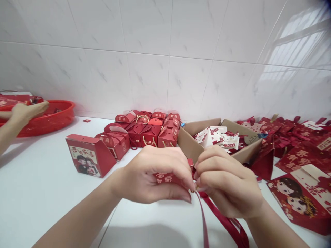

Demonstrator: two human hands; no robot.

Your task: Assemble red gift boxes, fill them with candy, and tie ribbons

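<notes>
Red basin (59, 120) at far left before glossy, grey-veined wall tiles (147, 31).

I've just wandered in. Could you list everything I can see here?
Tiled wall: one, white with grey veining, behind the table
Table: one, white, across the foreground
Basin: one, red, far left
Small packet: one, red, beside the basin
Folded gift boxes: about a dozen, red, centre, near the wall
Cartoon-couple box: one, red, upright, left of centre
Carton: one, brown, right of centre
Printed packets: several, white and red, inside the carton
Gift packages: many, red, right side
Ribbon: at least two strands, dark red, below the hands
Lettered box: one, red, partly hidden behind the left hand
Another person's hand: one, bare, over the basin
Left hand: one, bare, centre
Right hand: one, bare, right of centre
</notes>
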